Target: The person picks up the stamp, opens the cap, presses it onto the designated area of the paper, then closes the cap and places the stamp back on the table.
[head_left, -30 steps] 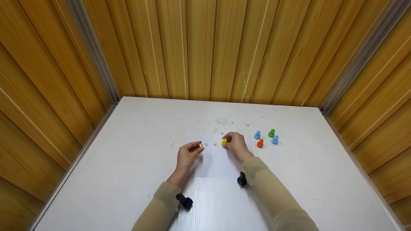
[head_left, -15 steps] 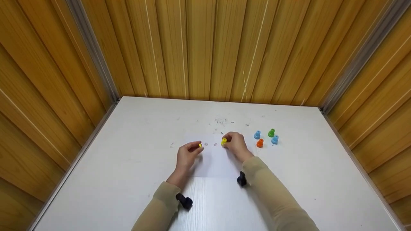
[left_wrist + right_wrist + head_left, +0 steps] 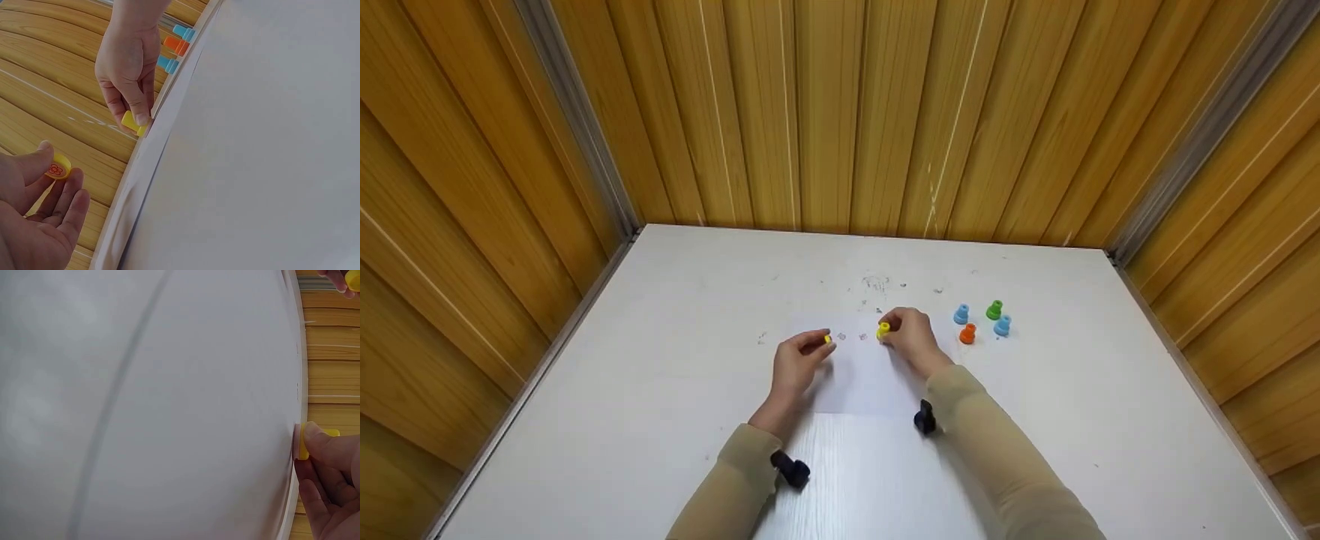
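Observation:
My left hand (image 3: pixel 796 369) pinches a yellow stamp (image 3: pixel 58 167) between thumb and fingertips, off the paper. In the left wrist view its round face, with a red flower design, is turned outward. With thumb and fingers my right hand (image 3: pixel 913 339) grips another yellow stamp (image 3: pixel 883 331), upright at the right part of a white sheet of paper (image 3: pixel 859 390). Its pale base (image 3: pixel 297 441) appears to touch the sheet in the right wrist view. Two small faint prints (image 3: pixel 853 337) lie on the paper between the hands.
Right of the paper stand two light blue stamps (image 3: pixel 961 315), a green stamp (image 3: pixel 994 310) and an orange stamp (image 3: pixel 967 334). Dark smudges (image 3: pixel 876 283) mark the white table (image 3: pixel 697 300) behind the sheet. Wood-patterned walls (image 3: pixel 825 112) enclose the table's back and sides.

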Demonstrator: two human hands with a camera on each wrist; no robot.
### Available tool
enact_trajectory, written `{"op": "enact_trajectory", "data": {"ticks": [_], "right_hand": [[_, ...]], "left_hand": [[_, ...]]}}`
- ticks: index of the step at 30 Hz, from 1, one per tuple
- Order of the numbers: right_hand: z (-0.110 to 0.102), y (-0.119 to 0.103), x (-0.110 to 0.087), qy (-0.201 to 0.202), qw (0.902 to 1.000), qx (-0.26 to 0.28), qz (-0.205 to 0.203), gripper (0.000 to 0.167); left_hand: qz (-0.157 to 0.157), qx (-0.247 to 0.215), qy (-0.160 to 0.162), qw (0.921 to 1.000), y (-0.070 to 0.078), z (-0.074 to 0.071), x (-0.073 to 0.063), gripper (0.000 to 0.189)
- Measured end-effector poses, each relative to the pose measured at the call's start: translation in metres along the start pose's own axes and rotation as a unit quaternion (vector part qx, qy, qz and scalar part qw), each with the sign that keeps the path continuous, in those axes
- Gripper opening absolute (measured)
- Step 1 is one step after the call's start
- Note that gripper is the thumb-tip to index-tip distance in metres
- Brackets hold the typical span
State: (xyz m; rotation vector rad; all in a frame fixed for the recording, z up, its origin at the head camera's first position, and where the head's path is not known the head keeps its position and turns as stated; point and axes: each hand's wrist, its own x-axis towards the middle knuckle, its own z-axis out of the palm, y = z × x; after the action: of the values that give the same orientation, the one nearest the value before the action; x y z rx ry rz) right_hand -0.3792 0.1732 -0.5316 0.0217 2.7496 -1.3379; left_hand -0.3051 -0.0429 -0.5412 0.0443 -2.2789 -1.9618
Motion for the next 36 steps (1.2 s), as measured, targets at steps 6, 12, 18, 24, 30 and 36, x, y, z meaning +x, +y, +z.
{"op": "enact_trajectory", "data": {"ticks": [6, 12, 18, 24, 30, 36], "right_hand": [[0.001, -0.001, 0.001, -0.004, 1.0, 0.002, 0.006, 0.022], [0.001, -0.001, 0.0, 0.0, 0.9999, 0.011, 0.004, 0.022], [0.003, 0.001, 0.0, -0.007, 1.0, 0.002, 0.003, 0.021], [0.001, 0.002, 0.001, -0.008, 0.9999, 0.001, 0.006, 0.023], [-0.009, 0.002, 0.004, 0.013, 0.9981, 0.058, -0.017, 0.027], [-0.036, -0.018, -0.015, 0.064, 0.9547, 0.291, 0.006, 0.038]], "left_hand": [[-0.001, 0.005, 0.005, 1.0, 0.002, -0.001, 0.0, 0.029], [-0.004, 0.004, 0.001, 1.0, 0.003, -0.001, 0.0, 0.03], [-0.011, 0.006, 0.006, 0.9999, 0.001, -0.002, -0.001, 0.03], [-0.01, -0.002, 0.003, 0.9999, 0.003, -0.001, -0.002, 0.031], [0.0, 0.002, -0.003, 1.0, 0.003, 0.001, -0.001, 0.031], [0.001, -0.015, -0.007, 0.9999, 0.009, 0.003, -0.003, 0.034]]}}
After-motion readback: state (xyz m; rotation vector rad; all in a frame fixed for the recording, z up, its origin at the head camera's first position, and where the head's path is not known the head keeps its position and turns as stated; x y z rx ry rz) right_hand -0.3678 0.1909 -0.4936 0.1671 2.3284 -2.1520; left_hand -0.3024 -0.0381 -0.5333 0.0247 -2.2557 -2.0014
